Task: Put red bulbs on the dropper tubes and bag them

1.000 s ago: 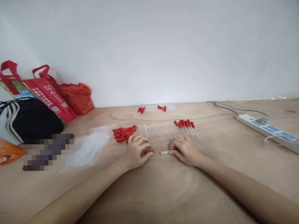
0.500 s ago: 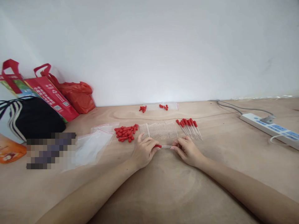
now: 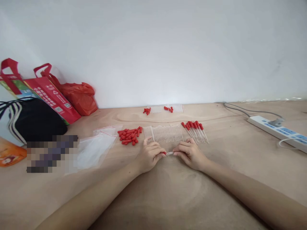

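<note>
Between my hands is a clear dropper tube (image 3: pixel 170 153) with a red rubber bulb (image 3: pixel 164 153) at its left end. My left hand (image 3: pixel 151 155) is closed on the bulb, which its fingers mostly cover. With thumb and fingers my right hand (image 3: pixel 188 153) pinches the tube; its far end is hidden in the grip. Just beyond my hands lies a row of clear tubes (image 3: pixel 165 132). Left of that row is a pile of red rubber bulbs (image 3: pixel 129 135). On its right, several droppers with red bulbs (image 3: pixel 195 129) lie side by side, tips toward me.
Flat clear zip bags (image 3: pixel 97 150) lie on the left. Behind them stand a black drawstring bag (image 3: pixel 39 119), a red shopping bag (image 3: pixel 52 99) and a red plastic bag (image 3: pixel 80 97). A white power strip (image 3: pixel 278 131) with cords is at right. Smaller red bulbs (image 3: pixel 146 111) lie near the wall.
My hands have come closer together, and less of the tube shows between them. The right hand has shifted left along it. The view has tilted slightly.
</note>
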Motion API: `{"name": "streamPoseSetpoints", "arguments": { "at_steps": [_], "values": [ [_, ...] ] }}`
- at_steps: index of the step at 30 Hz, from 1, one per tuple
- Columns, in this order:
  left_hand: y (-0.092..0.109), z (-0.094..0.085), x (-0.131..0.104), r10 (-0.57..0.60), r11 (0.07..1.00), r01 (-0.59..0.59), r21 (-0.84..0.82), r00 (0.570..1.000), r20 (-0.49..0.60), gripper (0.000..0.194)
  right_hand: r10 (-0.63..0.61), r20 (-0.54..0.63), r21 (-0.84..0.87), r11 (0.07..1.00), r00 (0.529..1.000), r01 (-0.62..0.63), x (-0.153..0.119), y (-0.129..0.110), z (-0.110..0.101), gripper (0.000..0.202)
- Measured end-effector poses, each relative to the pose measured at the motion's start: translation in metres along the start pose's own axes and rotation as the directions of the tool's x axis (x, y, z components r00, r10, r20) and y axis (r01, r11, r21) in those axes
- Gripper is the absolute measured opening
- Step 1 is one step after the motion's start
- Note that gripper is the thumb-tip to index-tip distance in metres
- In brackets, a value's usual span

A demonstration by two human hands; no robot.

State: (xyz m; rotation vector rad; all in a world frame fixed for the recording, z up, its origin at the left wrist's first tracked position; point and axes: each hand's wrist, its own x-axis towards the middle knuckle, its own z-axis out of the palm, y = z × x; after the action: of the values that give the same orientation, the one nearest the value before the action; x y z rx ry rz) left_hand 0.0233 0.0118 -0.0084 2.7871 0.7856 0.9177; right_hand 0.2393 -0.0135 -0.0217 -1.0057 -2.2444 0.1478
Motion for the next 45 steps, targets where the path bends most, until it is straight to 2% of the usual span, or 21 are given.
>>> {"name": "streamPoseSetpoints", "arguments": {
  "at_steps": [3, 11, 15, 24, 30, 34, 38, 40, 42, 43, 45],
  "values": [
    [0.000, 0.000, 0.001, 0.042, 0.999, -0.042, -0.024, 0.999, 0.002, 0.022, -0.026, 0.006, -0.037, 0.999, 1.000, 0.026, 0.001, 0.002, -0.001, 0.019],
    [0.000, 0.001, 0.001, 0.044, 0.999, -0.044, 0.026, 0.999, -0.027, 0.020, -0.079, -0.083, -0.214, 0.975, 0.993, 0.060, 0.002, -0.009, -0.003, 0.020],
    [0.001, 0.001, 0.000, 0.042, 0.997, -0.039, 0.072, 0.999, -0.031, 0.017, -0.098, -0.071, -0.272, 0.959, 0.993, 0.075, 0.003, -0.015, -0.002, 0.024],
    [0.002, 0.001, 0.000, 0.056, 0.995, -0.056, 0.084, 0.998, 0.008, 0.017, -0.088, -0.019, -0.247, 0.966, 0.996, 0.080, 0.007, -0.019, 0.005, 0.027],
    [0.002, 0.001, 0.001, 0.075, 0.993, -0.074, 0.090, 0.997, -0.001, 0.016, -0.039, 0.035, -0.218, 0.975, 0.999, 0.046, 0.009, -0.018, 0.008, 0.029],
    [0.003, 0.000, 0.002, 0.025, 0.993, -0.023, 0.112, 1.000, -0.011, 0.017, -0.037, 0.064, -0.214, 0.976, 0.997, 0.050, 0.011, -0.018, 0.001, 0.028],
    [0.001, -0.002, 0.003, -0.052, 0.989, 0.052, 0.140, 0.999, -0.002, 0.015, -0.062, 0.078, -0.287, 0.954, 0.995, 0.082, 0.012, -0.017, -0.007, 0.024],
    [-0.002, -0.003, 0.003, -0.131, 0.977, 0.133, 0.169, 0.991, -0.022, 0.025, -0.006, 0.034, -0.340, 0.940, 0.999, 0.017, 0.011, -0.010, -0.010, 0.023],
    [-0.005, -0.004, 0.002, -0.214, 0.956, 0.221, 0.195, 0.975, -0.056, 0.042, 0.146, -0.093, -0.372, 0.912, 0.985, -0.171, 0.012, 0.003, -0.014, 0.023],
    [-0.007, -0.004, 0.002, -0.243, 0.946, 0.252, 0.201, 0.968, -0.067, 0.045, 0.246, -0.177, -0.369, 0.881, 0.953, -0.296, 0.013, 0.012, -0.016, 0.023],
    [-0.008, -0.003, 0.001, -0.265, 0.940, 0.273, 0.203, 0.962, -0.065, 0.041, 0.434, -0.319, -0.329, 0.783, 0.843, -0.527, 0.015, 0.030, -0.020, 0.025]
  ]
}}
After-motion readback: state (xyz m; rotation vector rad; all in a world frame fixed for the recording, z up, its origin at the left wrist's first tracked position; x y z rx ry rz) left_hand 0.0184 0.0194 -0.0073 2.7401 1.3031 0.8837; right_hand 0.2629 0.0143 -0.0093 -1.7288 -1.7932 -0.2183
